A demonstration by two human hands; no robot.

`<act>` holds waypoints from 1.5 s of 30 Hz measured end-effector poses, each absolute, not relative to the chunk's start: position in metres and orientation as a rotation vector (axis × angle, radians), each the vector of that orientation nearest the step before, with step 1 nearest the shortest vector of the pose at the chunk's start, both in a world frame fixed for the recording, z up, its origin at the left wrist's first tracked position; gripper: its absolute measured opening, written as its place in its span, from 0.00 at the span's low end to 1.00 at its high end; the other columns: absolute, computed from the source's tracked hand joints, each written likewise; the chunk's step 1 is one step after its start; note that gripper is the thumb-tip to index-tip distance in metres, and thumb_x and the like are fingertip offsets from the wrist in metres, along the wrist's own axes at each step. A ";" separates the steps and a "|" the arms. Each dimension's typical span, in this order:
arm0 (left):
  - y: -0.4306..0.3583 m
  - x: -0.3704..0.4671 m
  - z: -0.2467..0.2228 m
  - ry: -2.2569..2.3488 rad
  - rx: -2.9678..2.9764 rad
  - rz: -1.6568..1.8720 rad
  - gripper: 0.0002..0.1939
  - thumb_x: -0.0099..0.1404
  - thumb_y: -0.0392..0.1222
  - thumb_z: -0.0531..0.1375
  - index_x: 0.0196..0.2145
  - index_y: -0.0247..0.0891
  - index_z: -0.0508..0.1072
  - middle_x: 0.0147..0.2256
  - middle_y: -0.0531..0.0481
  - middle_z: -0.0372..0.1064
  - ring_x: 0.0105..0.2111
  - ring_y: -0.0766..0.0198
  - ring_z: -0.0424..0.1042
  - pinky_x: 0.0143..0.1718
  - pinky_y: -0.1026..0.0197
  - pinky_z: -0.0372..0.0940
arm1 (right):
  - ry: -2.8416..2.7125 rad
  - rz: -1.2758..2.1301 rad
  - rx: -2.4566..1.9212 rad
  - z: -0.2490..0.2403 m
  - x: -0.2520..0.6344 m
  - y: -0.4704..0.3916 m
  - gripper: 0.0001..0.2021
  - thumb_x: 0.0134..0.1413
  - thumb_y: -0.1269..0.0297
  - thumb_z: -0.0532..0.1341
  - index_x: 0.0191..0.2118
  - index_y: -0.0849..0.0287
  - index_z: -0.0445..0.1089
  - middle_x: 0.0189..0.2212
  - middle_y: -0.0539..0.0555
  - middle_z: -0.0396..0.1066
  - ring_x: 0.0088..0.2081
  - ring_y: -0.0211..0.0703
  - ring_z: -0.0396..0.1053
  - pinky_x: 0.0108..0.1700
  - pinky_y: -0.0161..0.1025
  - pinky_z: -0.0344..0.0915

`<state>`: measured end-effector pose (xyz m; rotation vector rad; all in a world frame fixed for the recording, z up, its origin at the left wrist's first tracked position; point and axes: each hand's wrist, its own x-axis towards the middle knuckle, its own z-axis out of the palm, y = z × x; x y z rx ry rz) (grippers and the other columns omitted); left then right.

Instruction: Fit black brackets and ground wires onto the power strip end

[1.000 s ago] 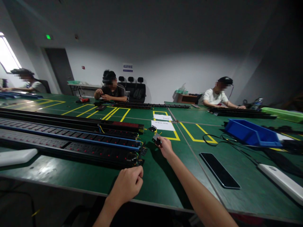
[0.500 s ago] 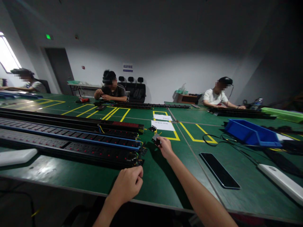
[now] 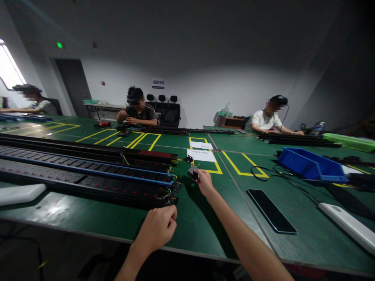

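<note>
Between the fingers of my right hand is a small dark part with a grey top, held above the green table. My left hand is curled closed near the front edge, beside the end of the nearest black socket strip; whether its fingers hold anything is hidden. A blue-edged strip lies behind that one, with yellow-green wires at its right end. Just beyond the held part sits a small black bracket, close to a white paper label.
A phone, a white device with black cables and a blue bin lie to the right. A white object rests at the left. Three people sit around the table's far side. Yellow tape marks the tabletop.
</note>
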<state>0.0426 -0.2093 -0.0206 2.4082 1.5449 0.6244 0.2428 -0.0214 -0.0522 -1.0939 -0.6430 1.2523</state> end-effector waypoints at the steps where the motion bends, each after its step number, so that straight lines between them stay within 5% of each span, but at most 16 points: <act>1: -0.209 0.043 -0.021 1.544 2.406 0.626 0.07 0.59 0.29 0.51 0.30 0.41 0.62 0.27 0.55 0.67 0.28 0.64 0.67 0.31 0.59 0.48 | -0.648 1.251 -1.093 -0.052 0.243 -0.021 0.07 0.41 0.68 0.66 0.31 0.60 0.72 0.25 0.52 0.74 0.26 0.41 0.72 0.25 0.34 0.68; 45: -0.209 0.044 -0.019 1.566 2.415 0.596 0.08 0.59 0.29 0.52 0.30 0.41 0.64 0.27 0.54 0.68 0.28 0.63 0.69 0.31 0.60 0.50 | -0.685 1.233 -1.130 -0.050 0.242 -0.023 0.09 0.39 0.66 0.65 0.32 0.59 0.72 0.24 0.50 0.73 0.25 0.40 0.70 0.25 0.33 0.66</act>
